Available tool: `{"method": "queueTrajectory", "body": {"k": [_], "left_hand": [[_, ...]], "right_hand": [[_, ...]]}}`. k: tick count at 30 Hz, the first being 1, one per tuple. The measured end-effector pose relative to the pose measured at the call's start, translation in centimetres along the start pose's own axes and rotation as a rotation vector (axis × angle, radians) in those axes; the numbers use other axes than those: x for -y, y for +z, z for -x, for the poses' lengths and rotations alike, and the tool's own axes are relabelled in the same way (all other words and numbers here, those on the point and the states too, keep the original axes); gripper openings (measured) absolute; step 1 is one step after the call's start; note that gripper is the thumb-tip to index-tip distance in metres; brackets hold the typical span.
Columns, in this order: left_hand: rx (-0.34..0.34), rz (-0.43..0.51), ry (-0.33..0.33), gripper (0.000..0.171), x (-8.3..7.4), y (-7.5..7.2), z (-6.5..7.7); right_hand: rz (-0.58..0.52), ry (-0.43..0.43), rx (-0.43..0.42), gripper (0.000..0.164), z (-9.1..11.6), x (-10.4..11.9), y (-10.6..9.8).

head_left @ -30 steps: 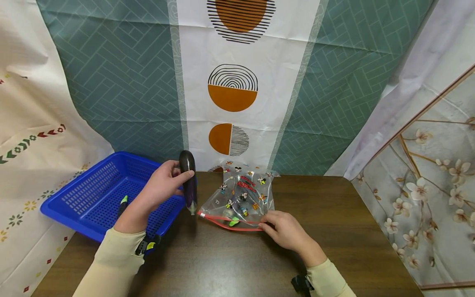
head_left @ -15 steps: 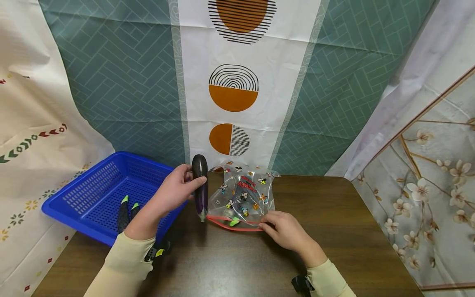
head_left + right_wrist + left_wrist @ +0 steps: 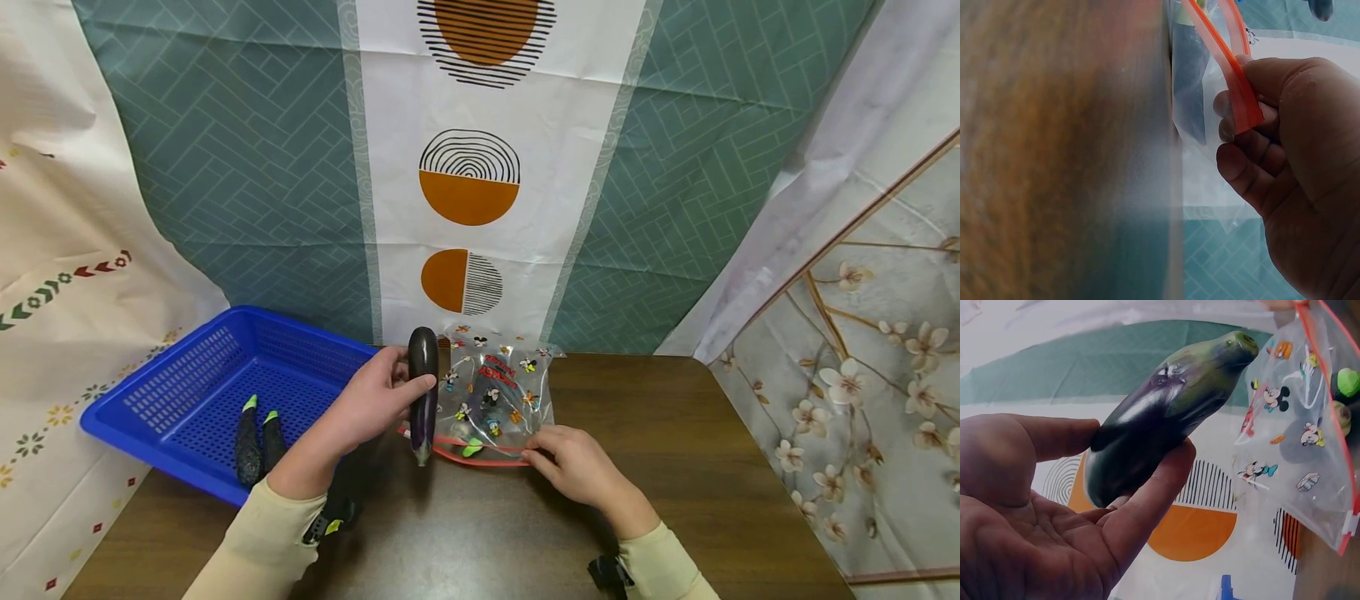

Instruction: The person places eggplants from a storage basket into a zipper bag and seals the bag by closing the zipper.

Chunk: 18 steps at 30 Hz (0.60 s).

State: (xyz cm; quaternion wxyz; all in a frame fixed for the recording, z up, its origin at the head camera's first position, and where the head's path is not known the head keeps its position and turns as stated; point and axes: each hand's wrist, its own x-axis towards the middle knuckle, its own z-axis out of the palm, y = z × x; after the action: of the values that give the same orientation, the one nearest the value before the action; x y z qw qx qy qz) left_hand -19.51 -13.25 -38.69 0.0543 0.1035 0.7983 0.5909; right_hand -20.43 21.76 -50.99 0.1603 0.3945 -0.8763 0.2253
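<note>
My left hand (image 3: 375, 400) grips a dark purple eggplant (image 3: 423, 392) between thumb and fingers, holding it upright over the left end of the bag's mouth. In the left wrist view the eggplant (image 3: 1166, 412) shows its greenish end pointing toward the bag. A clear zip bag (image 3: 491, 392) with cartoon prints and a red zip edge lies on the table, its mouth facing me. Something with a bright green tip (image 3: 472, 447) is inside it. My right hand (image 3: 573, 462) pinches the right end of the red zip edge (image 3: 1229, 75), which stands parted in the right wrist view.
A blue perforated basket (image 3: 172, 392) stands at the left with two dark, green-tipped vegetables (image 3: 249, 446) in it. Brown wooden table (image 3: 480, 542) lies underneath. A patterned cloth (image 3: 480, 100) hangs behind, with more printed cloth at both sides.
My left hand has moved right and slightly toward me with the eggplant, from beside the basket to the bag's mouth. The right hand has kept its place on the bag's edge.
</note>
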Motion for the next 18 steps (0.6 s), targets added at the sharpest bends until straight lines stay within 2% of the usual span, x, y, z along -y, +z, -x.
{"method": "queueTrajectory", "body": {"k": [8, 18], "left_hand": [[0.029, -0.002, -0.007, 0.061, 0.6, 1.5, 0.1], [0.01, -0.091, -0.028, 0.057, 2.1, 3.4, -0.1]], "right_hand": [[0.013, -0.019, -0.022, 0.014, 0.0, 0.0, 0.2], [-0.005, 0.011, 0.013, 0.011, 0.0, 0.0, 0.2]]}}
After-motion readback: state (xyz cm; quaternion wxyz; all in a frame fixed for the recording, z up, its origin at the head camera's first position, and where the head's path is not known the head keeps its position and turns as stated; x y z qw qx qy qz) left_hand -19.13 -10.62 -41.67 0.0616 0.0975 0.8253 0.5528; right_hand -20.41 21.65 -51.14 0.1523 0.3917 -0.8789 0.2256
